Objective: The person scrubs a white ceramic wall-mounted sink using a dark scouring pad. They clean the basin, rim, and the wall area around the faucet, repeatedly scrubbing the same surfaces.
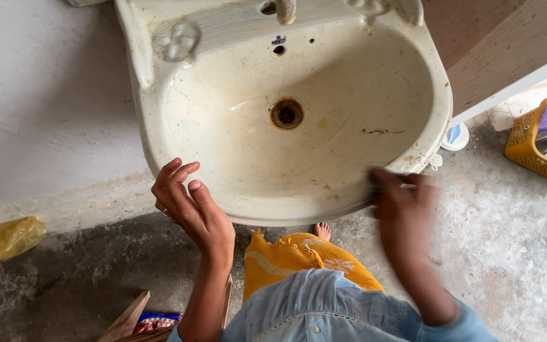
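Observation:
A stained cream wash basin hangs on the wall, seen from above, with a rusty drain in its middle. My left hand is open, fingers spread and slightly curled, just below the basin's front-left rim and holding nothing. My right hand is blurred with motion at the basin's front-right rim; something dark shows at its fingertips against the rim, too blurred to name. Taps stand at the back of the basin.
A yellow basket with metal vessels and a purple lid stands on the floor at right. A yellow plastic bag lies at left. Wooden pieces lie near my feet. A white wall is at left.

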